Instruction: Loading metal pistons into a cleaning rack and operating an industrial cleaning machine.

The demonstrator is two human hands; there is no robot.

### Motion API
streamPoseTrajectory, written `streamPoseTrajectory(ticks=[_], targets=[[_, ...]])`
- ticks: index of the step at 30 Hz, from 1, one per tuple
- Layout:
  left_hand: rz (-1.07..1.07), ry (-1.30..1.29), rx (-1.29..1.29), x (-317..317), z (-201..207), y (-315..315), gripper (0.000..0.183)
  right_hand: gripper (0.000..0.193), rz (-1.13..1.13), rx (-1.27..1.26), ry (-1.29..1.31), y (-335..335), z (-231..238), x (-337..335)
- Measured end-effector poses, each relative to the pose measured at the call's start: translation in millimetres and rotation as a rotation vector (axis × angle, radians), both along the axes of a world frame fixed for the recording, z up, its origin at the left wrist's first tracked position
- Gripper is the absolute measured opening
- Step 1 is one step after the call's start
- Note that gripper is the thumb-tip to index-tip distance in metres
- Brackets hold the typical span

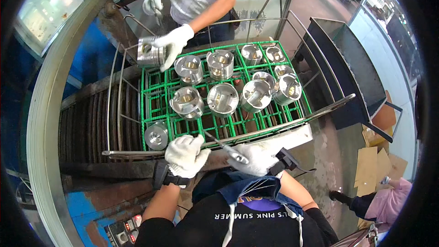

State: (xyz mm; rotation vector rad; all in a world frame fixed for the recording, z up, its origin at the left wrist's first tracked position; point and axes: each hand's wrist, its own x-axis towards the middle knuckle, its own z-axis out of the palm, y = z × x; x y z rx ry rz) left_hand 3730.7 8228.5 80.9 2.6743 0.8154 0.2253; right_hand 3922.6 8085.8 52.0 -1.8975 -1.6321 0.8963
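Observation:
Several silver metal pistons, one of them the near-middle piston (222, 99), sit in a green coated wire rack (142, 110). My right hand (254, 159), in a white glove, is closed on a grey air blow gun (235, 154). Its thin nozzle points up and left over the rack's near edge. My left hand (186, 155), also gloved, is held at the near left edge with thumb and fingers apart, nothing visible in it. Closest to it is a lower-set piston (156, 136) in the corner cell. Across the rack, a co-worker's gloved hand (176, 43) grips another piston (151, 52).
A metal rail (320, 110) runs around the rack. Rollers (87, 123) lie to the left, beside a metal post (43, 110). On the right stands a dark metal trough (352, 64), with flattened cardboard (368, 169) on the floor. Another person (388, 201) is at the lower right.

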Motion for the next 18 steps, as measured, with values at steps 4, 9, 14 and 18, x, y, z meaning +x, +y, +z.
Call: streamPoseTrajectory(ticks=[4, 9, 14, 18], targets=[[-0.033, -0.322, 0.162, -15.1, 9.9, -14.2, 0.03, 0.028, -0.264, -0.136, 0.072, -38.7, -3.5, 52.4], [0.148, -0.188, -0.349, -54.9, 44.1, -14.9, 0.014, 0.019, -0.945, -0.104, 0.219, -98.7, 14.5, 100.9], [0.371, -0.537, -0.388, -76.5, 113.8, -0.6, 0.018, 0.015, -1.069, -0.074, 0.348, -122.5, 20.3, 103.4], [0.342, -0.577, -0.191, -78.6, 161.6, 50.5, 0.024, 0.022, -1.022, -0.136, 0.21, -122.9, 14.1, 89.1]])
